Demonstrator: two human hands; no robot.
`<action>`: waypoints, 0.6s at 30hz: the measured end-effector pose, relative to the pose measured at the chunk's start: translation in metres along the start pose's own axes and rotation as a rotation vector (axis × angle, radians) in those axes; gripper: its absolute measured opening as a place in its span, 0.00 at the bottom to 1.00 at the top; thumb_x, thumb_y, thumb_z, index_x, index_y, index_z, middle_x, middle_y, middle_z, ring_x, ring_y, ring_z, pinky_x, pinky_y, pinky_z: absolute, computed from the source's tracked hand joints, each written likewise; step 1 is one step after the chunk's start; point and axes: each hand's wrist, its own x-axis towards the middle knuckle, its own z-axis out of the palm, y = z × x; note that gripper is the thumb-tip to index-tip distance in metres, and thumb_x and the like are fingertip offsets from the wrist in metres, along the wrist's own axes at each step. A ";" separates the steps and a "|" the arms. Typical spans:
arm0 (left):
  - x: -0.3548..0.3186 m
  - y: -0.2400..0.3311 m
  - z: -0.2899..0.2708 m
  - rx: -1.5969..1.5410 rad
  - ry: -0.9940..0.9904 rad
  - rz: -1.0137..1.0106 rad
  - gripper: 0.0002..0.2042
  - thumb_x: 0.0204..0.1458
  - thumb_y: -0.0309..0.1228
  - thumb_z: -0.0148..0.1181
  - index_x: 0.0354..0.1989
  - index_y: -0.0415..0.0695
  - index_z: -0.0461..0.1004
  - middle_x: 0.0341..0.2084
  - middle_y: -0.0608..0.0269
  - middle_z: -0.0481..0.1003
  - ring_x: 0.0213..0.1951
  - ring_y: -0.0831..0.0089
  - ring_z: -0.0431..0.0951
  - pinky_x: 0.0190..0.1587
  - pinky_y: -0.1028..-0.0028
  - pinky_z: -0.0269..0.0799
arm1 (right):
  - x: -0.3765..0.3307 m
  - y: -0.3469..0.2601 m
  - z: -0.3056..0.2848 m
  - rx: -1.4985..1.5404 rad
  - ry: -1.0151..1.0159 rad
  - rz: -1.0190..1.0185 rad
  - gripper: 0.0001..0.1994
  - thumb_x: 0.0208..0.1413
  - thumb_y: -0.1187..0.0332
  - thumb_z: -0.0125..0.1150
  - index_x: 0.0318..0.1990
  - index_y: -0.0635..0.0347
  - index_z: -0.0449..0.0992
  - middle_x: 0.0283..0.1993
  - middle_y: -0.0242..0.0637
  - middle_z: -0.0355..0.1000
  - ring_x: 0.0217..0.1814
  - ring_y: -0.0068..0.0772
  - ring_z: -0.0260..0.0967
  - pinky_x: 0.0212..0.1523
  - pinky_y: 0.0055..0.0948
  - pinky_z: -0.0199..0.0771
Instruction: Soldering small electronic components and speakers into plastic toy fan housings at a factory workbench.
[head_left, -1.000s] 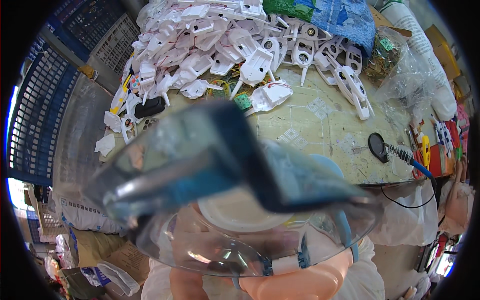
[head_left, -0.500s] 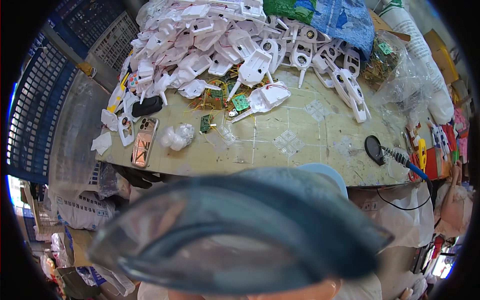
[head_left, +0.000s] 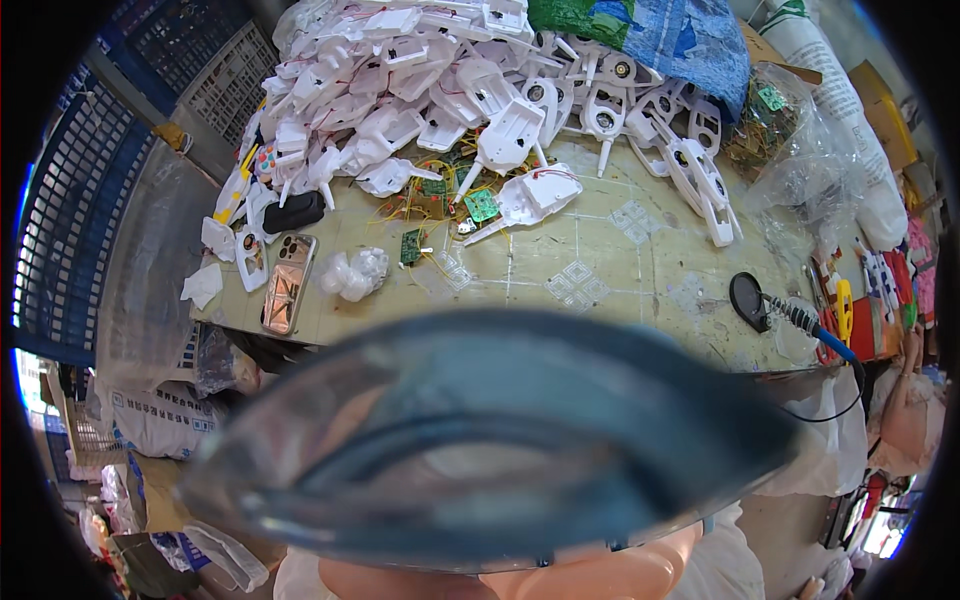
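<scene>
A large, blurred see-through piece with a dark blue rim (head_left: pixel 560 350) fills the lower middle, very close up; its kind I cannot make out. It hides the table's front edge. Neither of my hands shows plainly. Below it, at the bottom edge, are a smooth peach-coloured shape (head_left: pixel 630 565) and a skin-toned patch (head_left: pixel 400 580), too unclear to name. On the table (head_left: pixel 650 270) beyond lie green circuit boards (head_left: pixel 481 206) with yellow wires, a white plastic shell (head_left: pixel 540 195), a phone (head_left: pixel 288 285) and a crumpled clear plastic bag (head_left: pixel 355 273).
White plastic shells (head_left: pixel 400 80) are heaped at the back, partly under a blue and green woven sheet (head_left: pixel 690 45). A coil-spring holder (head_left: pixel 790 312) with a blue-handled tool stands at the right. Blue crates (head_left: pixel 75 220) line the left. Clear bags (head_left: pixel 810 180) lie back right.
The blurred blue-rimmed piece has risen in the picture and covers more of the table's front edge. More of the peach-coloured shape shows beneath it. Things on the table have not moved.
</scene>
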 end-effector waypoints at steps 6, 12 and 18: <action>0.005 -0.011 0.020 -0.084 0.268 0.084 0.31 0.51 0.49 0.38 0.58 0.41 0.69 0.57 0.60 0.69 0.54 0.72 0.72 0.59 0.74 0.55 | 0.004 -0.005 -0.004 -0.030 0.023 0.015 0.46 0.43 0.59 0.72 0.67 0.56 0.48 0.60 0.64 0.57 0.58 0.63 0.62 0.54 0.55 0.66; 0.031 -0.053 0.055 -0.317 0.751 0.298 0.34 0.39 0.42 0.65 0.57 0.38 0.67 0.57 0.50 0.66 0.59 0.59 0.64 0.61 0.64 0.54 | -0.011 0.002 0.004 0.027 0.031 0.087 0.47 0.43 0.62 0.72 0.68 0.58 0.47 0.61 0.64 0.56 0.60 0.62 0.60 0.54 0.52 0.66; 0.058 -0.031 0.061 -0.652 1.054 0.002 0.66 0.25 0.44 0.80 0.68 0.32 0.36 0.67 0.44 0.44 0.68 0.53 0.48 0.67 0.60 0.41 | -0.012 0.007 0.002 0.030 -0.003 0.162 0.57 0.32 0.57 0.79 0.68 0.60 0.45 0.63 0.62 0.53 0.62 0.60 0.58 0.58 0.50 0.62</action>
